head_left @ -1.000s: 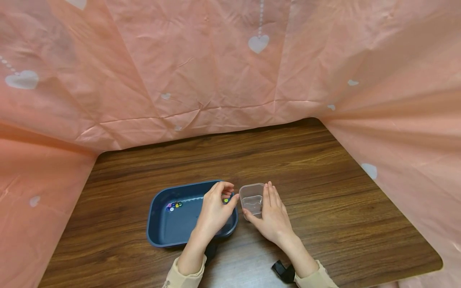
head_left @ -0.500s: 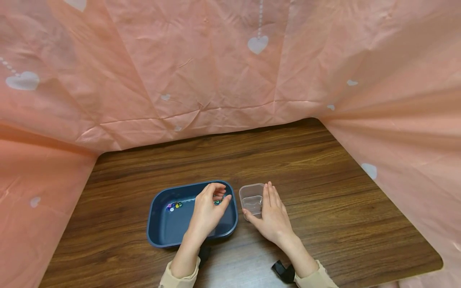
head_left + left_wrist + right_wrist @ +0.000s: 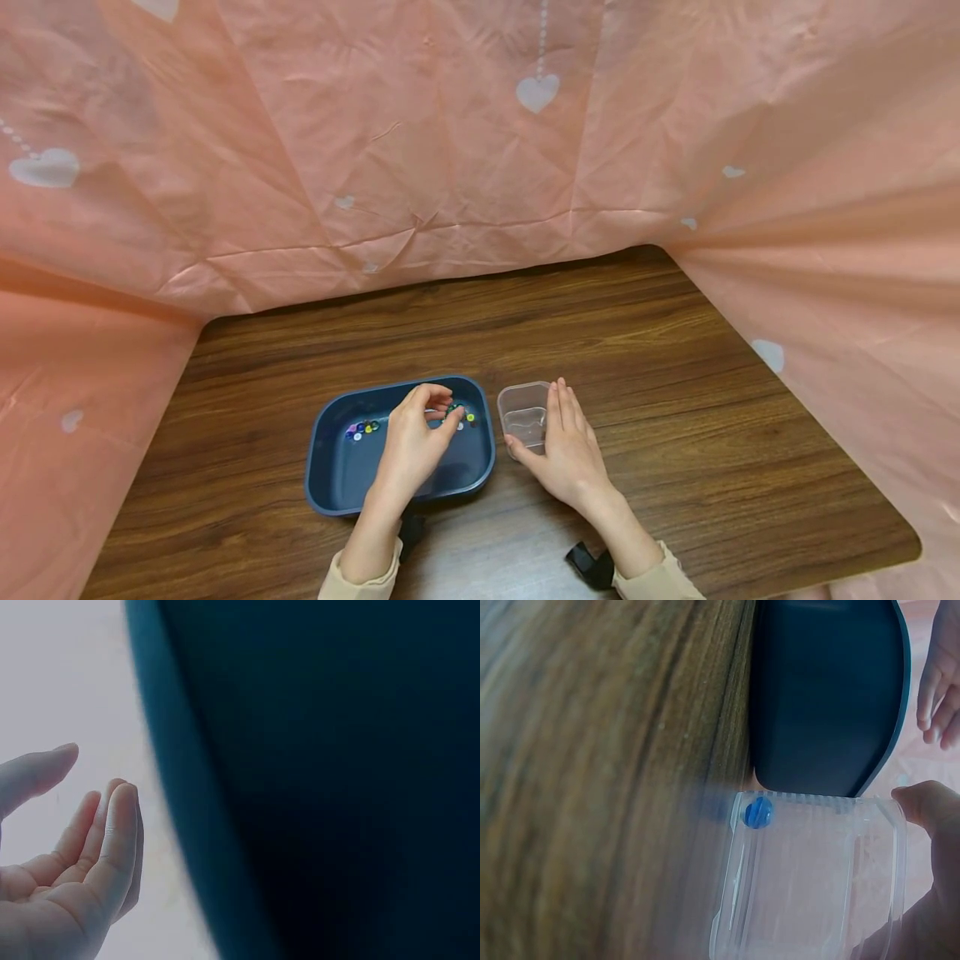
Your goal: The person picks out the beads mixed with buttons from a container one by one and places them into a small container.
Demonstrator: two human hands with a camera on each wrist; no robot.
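In the head view my left hand hovers over the blue plastic basin, fingers loosely bent and the thumb apart from them. Nothing shows between them in the left wrist view either. Small colourful round beads lie in the basin's left part; several more beads are near the thumb, partly hidden. My right hand holds a clear plastic container between thumb and straight fingers, just right of the basin. A blue round bead appears through the container's wall in the right wrist view.
Everything stands on a brown wood-grain table. A pink cloth with white hearts hangs around its back and sides. A black wrist-camera mount sits beside the right forearm.
My left hand has moved left, from the basin's right rim to over its middle, uncovering the beads at the right end. My right hand and the container have stayed put.
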